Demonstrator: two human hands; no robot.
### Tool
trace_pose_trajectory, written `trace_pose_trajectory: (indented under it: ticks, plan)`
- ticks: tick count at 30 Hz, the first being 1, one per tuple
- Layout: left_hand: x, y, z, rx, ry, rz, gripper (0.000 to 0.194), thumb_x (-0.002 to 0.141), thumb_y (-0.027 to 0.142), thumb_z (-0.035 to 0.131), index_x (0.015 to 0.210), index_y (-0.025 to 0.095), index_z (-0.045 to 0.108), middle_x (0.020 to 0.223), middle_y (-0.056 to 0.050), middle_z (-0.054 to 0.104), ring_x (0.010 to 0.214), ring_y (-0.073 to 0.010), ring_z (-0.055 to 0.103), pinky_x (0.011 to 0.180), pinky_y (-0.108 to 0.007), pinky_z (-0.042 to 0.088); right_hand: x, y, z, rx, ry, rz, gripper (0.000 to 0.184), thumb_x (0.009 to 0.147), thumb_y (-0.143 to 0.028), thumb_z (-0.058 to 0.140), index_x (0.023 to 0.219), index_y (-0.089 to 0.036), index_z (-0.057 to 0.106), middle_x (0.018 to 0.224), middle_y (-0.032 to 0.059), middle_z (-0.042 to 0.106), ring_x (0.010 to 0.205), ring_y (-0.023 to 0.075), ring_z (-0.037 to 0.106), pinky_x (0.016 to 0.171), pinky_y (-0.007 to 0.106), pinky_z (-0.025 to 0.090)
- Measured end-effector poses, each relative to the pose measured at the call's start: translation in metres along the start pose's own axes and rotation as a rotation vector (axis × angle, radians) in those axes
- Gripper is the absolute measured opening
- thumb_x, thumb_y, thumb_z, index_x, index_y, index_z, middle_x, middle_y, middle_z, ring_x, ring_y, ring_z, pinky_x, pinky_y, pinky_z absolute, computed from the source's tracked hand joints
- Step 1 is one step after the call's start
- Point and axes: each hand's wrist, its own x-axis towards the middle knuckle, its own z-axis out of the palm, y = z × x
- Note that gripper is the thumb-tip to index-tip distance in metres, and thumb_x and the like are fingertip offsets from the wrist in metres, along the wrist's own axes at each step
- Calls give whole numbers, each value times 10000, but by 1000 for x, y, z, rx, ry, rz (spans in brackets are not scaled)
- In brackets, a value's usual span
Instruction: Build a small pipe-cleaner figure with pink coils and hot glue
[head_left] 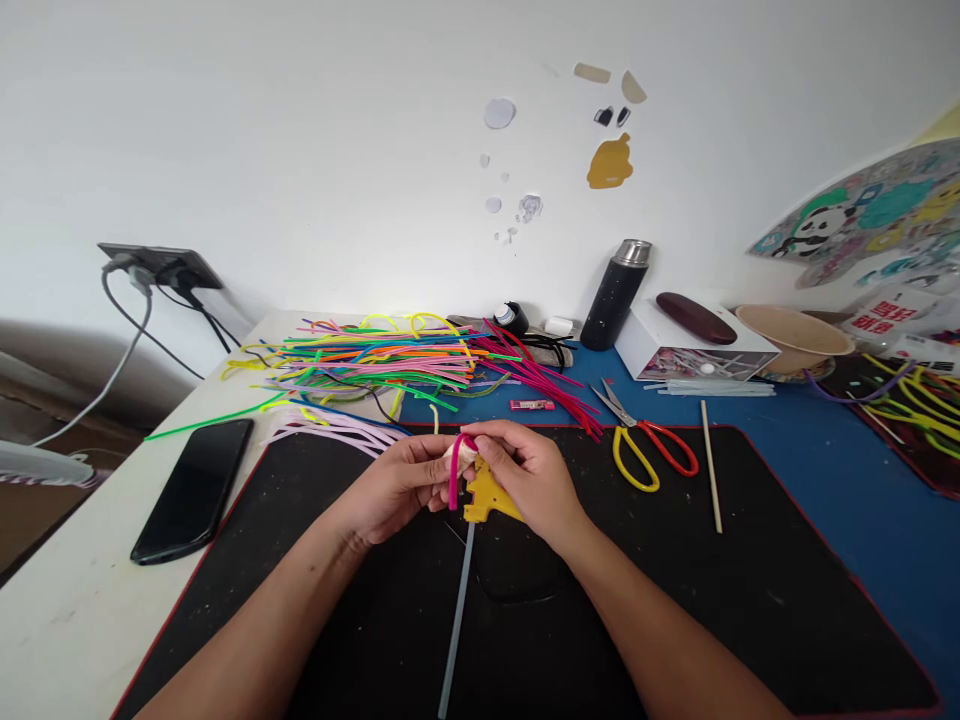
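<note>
Both hands are together over the middle of the mat [675,620], towards its far edge, and it's close finger work. The left hand [397,485] has thumb and fingers pinched on a small pale piece [464,454]. The right hand [536,475] pinches at the top of a pink fuzzy stem [454,477], which arches over that piece, its loose end hanging down beside the left fingers.

Right below, the yellow glue gun [491,497], partly hidden by the right hand, its glue stick [457,620] running towards the mat's near edge. Here's the worry: if that gun is hot, a dropped wrist could mean a burn; whether the hand touches it, I can't tell. A thin black cord [517,602] loops on the mat, so a snagging forearm might drag it. And if either pinch slackens, that springy stem could well pop loose.

Out wide, the scissors [630,422] lie agape across the mat's far edge, right of centre, beside a wooden stick [711,468]; a careless reach there risks a nick. The phone [195,490] lies at the mat's left edge.
</note>
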Motion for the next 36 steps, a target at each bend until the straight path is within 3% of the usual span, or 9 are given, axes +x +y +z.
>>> trace_pose_trajectory:
  ticks: [7,13,18,24,28,32,36]
  plan:
    - [1,-2,-2,-3,-3,9,452,678,428,1003,969,112,862,838,-91,725,560,-74,530,512,-194,389,0,3,-1,3,2,2,290,1003,-401,659,1143,-218,834,856,48,790,709,178,671,654,285,502]
    - [2,-2,-2,16,-2,19,436,710,435,986,984,119,864,833,-80,699,575,-73,516,523,-196,386,-1,2,-2,-23,26,-60,285,1010,-400,655,1154,-248,849,1116,71,838,965,231,758,834,329,565]
    - [0,-2,-1,10,-2,13,463,694,451,996,995,125,864,811,-73,702,572,-78,521,522,-202,386,-2,0,-2,-21,53,-5,358,1008,-426,651,1236,-213,826,1025,76,823,796,198,708,686,303,535]
    - [2,-4,-2,-29,62,30,483,697,392,1003,1081,140,854,854,-89,753,583,-90,553,521,-210,397,0,-2,-5,-40,127,-21,350,1013,-430,637,1202,-209,832,999,77,802,816,210,710,655,299,525]
    - [4,-4,-1,-37,109,72,468,693,393,1010,1048,132,852,828,-68,733,593,-87,567,535,-203,432,-2,-1,-4,-74,77,-70,337,1021,-411,638,1231,-225,824,1079,79,824,847,214,732,761,331,571]
    - [5,-5,1,-51,127,121,447,674,391,1023,998,137,849,757,-37,694,608,-94,591,546,-191,460,-5,2,-1,-104,4,-67,398,1044,-433,618,1346,-229,777,1065,82,840,801,216,745,724,330,579]
    - [6,-6,2,-33,139,147,458,672,389,1025,1013,146,842,760,-42,714,635,-117,629,572,-207,499,-5,4,1,-112,-37,-79,408,1053,-427,610,1384,-239,756,1200,92,831,904,235,779,799,347,603]
